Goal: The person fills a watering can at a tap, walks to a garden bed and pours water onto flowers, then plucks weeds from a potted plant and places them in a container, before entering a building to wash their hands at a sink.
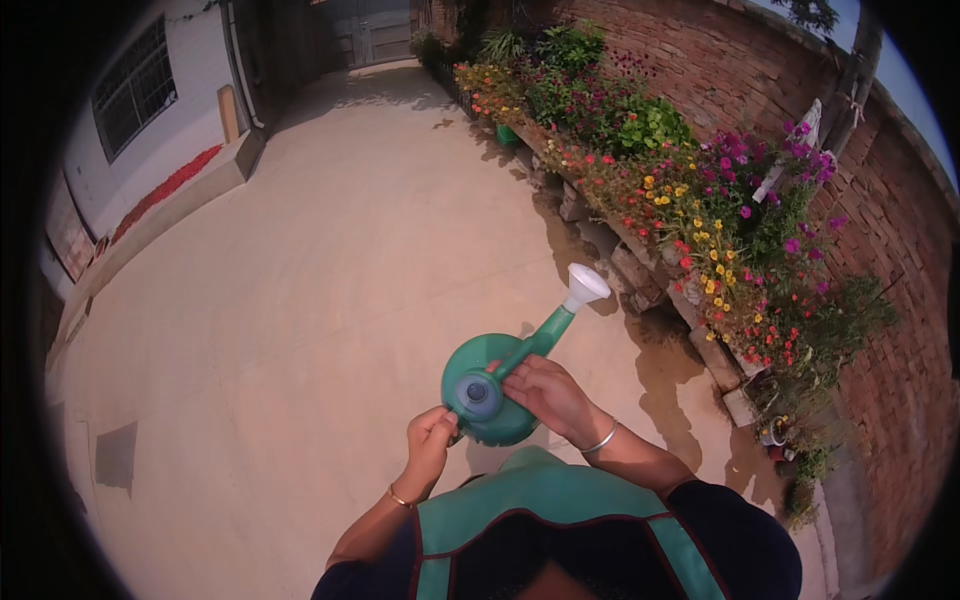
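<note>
In front of my body is a green watering can [480, 352], seen from above. Its spout [553, 325] points away to the right and ends in a white sprinkler head [588, 284]. A round grey-blue part [478, 394] with a dark centre sits on top, facing up. My left hand [431, 440] is closed on the can's near left side; what exactly its fingers pinch there is partly hidden. On the right, my right hand [552, 400] grips the can beside the round part and the spout's base, its fingertips partly out of sight.
Along the right runs a raised flower bed [700, 230] edged with stones and bricks, before a brick wall [740, 60]. Wet patches [668, 385] darken the concrete [300, 280] beside it. Red items [165, 190] lie on a ledge at left. A gate [375, 35] stands far off.
</note>
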`<state>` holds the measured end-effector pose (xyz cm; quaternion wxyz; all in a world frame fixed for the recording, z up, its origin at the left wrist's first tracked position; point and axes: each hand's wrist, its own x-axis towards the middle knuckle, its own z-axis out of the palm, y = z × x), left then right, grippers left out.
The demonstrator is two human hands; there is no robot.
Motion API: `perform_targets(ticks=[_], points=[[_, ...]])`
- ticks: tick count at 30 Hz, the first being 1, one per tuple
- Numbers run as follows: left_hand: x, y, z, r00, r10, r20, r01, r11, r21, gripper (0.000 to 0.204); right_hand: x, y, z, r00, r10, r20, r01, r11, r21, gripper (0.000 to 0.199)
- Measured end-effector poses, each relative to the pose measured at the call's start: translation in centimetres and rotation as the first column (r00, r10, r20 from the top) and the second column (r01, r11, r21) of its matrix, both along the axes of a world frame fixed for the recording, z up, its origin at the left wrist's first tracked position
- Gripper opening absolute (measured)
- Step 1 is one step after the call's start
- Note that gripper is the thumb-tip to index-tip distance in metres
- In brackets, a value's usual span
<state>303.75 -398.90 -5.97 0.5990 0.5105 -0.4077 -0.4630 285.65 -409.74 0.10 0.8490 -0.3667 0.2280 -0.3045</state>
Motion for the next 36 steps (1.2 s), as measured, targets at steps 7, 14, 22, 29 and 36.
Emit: perform_targets(ticks=[7,14,22,29,36], points=[[13.3,-27.1,-2.9,1.0,-0.001,-0.006,0.002,0.995,0.095,0.025,13.4,-27.0,-2.6,0.998,-0.033,-0.058,0.037,0.998,0.053,0.043],[27.6,-53.0,-1.7,0.992,0.11,-0.061,-0.107,0.993,0.049,0.029,29.2,-54.3,-2.0,0.992,0.061,-0.11,-0.059,0.998,0.024,0.044],[46.1,-84.0,-1.6,0.996,-0.049,-0.081,0.048,0.999,-0.01,0.028,46.4,-83.7,-0.7,0.994,0.002,-0.11,0.002,0.999,0.036,0.044],[59.2,-111.9,-1.6,0.995,-0.1,-0.021,0.101,0.994,0.037,0.028,58.9,-110.6,-2.0,0.992,-0.126,0.011,0.125,0.989,0.079,0.029],[70.2,-138.3,-6.1,0.984,-0.157,0.082,0.149,0.984,0.095,0.027,69.8,-136.8,-7.5,0.987,-0.126,-0.099,0.143,0.972,0.188,0.036]])
